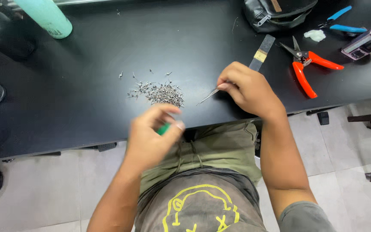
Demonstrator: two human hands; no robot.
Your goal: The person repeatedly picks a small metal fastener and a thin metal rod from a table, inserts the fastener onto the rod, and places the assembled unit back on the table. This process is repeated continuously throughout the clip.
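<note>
Spanning nearly the whole view, the black table point(86, 107) carries a teal bottle point(48, 16) at its far left, a dark pouch point(275, 13) and red-handled cutters point(308, 68) at the far right. Near the table's front edge lies a heap of small metal pins point(162, 92). The right hand point(247, 88), its grip pressed together, pinches thin tweezers point(209, 96) just beside the heap. The left hand point(151, 137), blurred, has its grip closed on a small green piece point(164, 128) over the table's edge.
</note>
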